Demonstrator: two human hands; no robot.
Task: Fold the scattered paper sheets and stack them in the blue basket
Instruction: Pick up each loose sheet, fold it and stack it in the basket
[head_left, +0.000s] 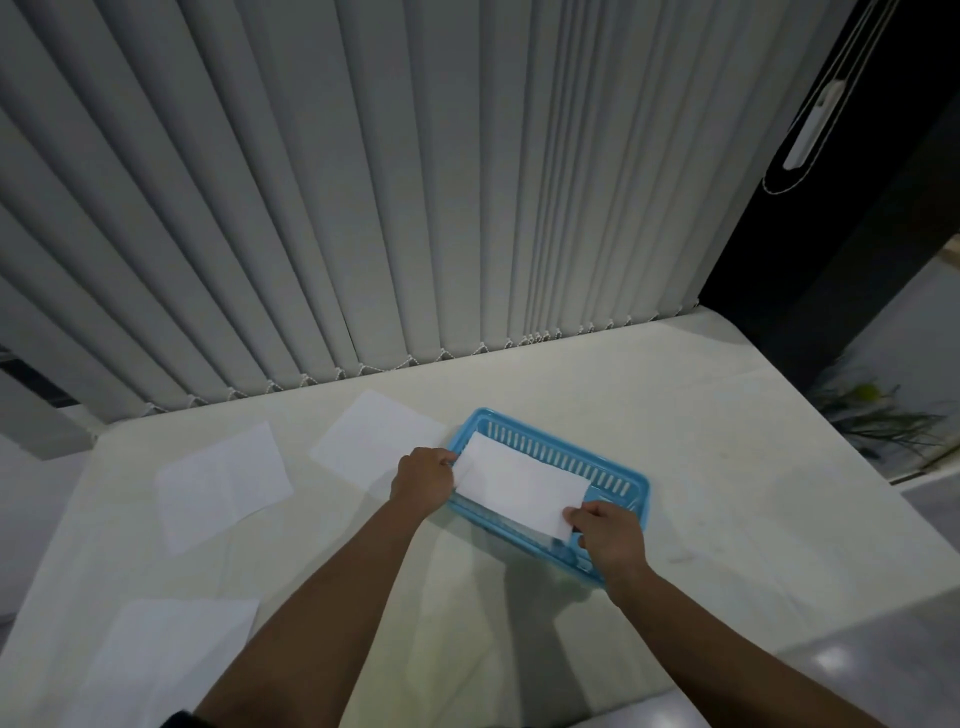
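Paper sits in both of my hands: one folded sheet (522, 491), a long white rectangle, held at the blue basket (561, 456). My left hand (423, 480) pinches its left short edge, fingers curled over the top, right at the basket's left end. My right hand (613, 540) pinches the near right corner between thumb and fingertips, above the basket's near rim. The sheet runs lengthwise along the basket and covers most of its inside. I cannot tell whether it rests on the bottom or hangs just above it. Its upper face is plain white, and the basket's slatted far wall shows behind it.

The basket lies at an angle on the pale table (727, 467), its right end nearer to me. Three unfolded sheets lie flat on the table to my left. The far sheet (376, 441) lies just beside the basket's left end, partly behind my left hand. The middle sheet (223, 486) lies farther left, apart from the first, with a faint fold line across it. The near sheet (166, 660) lies at the table's near left edge, beside my left forearm. All three faces are plain white.

Grey vertical blinds (363, 208) hang behind the table's far edge, and a white control wand (810, 124) hangs against the dark strip to their right. Green foliage (872, 410) shows past the table's right edge.
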